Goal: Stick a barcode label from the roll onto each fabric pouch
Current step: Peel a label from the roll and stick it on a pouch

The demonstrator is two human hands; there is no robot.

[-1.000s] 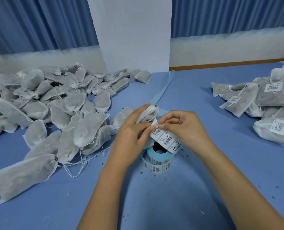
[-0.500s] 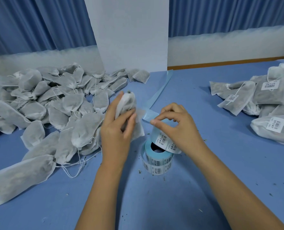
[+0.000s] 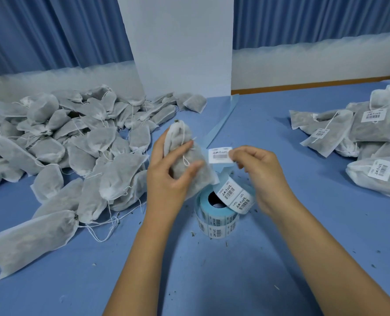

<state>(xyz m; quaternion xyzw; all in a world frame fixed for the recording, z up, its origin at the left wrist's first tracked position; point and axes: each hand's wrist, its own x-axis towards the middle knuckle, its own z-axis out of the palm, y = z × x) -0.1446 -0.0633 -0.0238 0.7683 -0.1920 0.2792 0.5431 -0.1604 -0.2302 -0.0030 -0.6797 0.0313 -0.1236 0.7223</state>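
Right hand pinches label just beside left-held pouch.

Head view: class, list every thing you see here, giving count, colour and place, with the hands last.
Unlabelled pouches: many, grey-white, heaped on the table's left.
Labelled pouches: several, grey-white with white barcode labels, piled at right.
Held pouch: one, grey-white, above the roll.
Peeled label: one, white, beside the held pouch.
Label roll: one, light blue with white labels, table centre.
Backing strip: one, light blue, trailing towards the far edge.
Table: one, blue.
Curtains: blue, behind.
White panel: one, behind, centre.
Left hand: grips the held pouch.
Right hand: fingers pinch the peeled label.
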